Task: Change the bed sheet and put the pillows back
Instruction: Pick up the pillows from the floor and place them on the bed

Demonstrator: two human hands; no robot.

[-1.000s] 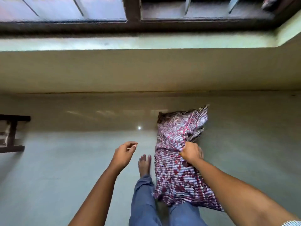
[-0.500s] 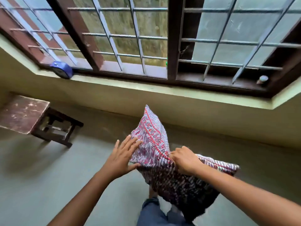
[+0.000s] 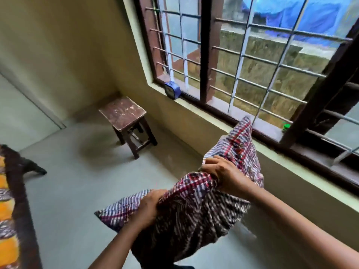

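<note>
- Two hands hold one striped pillow up off the floor, in front of the window wall; listed from left to right:
- At the far left edge lies a strip of bed sheet (image 3: pixel 7 206), orange and dark patterned, with a dark border, only partly in view.
- A dark wooden stool (image 3: pixel 124 115) stands on the grey-green floor (image 3: pixel 68 191) near the room's corner, well apart from the pillow.
- A small blue clock (image 3: pixel 172 90) sits on the window sill (image 3: pixel 209 113), above and to the right of the stool.
- The left hand (image 3: pixel 149 207) is closed, gripping the pillow's cloth near its lower left corner.
- The pillow (image 3: pixel 196 216), striped white, red and dark, is bunched between the two hands, one corner pointing up toward the window and another out to the left.
- The right hand (image 3: pixel 223 172) is closed, clutching a gathered fold at the pillow's upper middle.
- A barred window (image 3: pixel 242 59) with a dark wooden frame fills the upper right.
- A small green object (image 3: pixel 286 126) rests on the sill at the right; what it is cannot be told.
</note>
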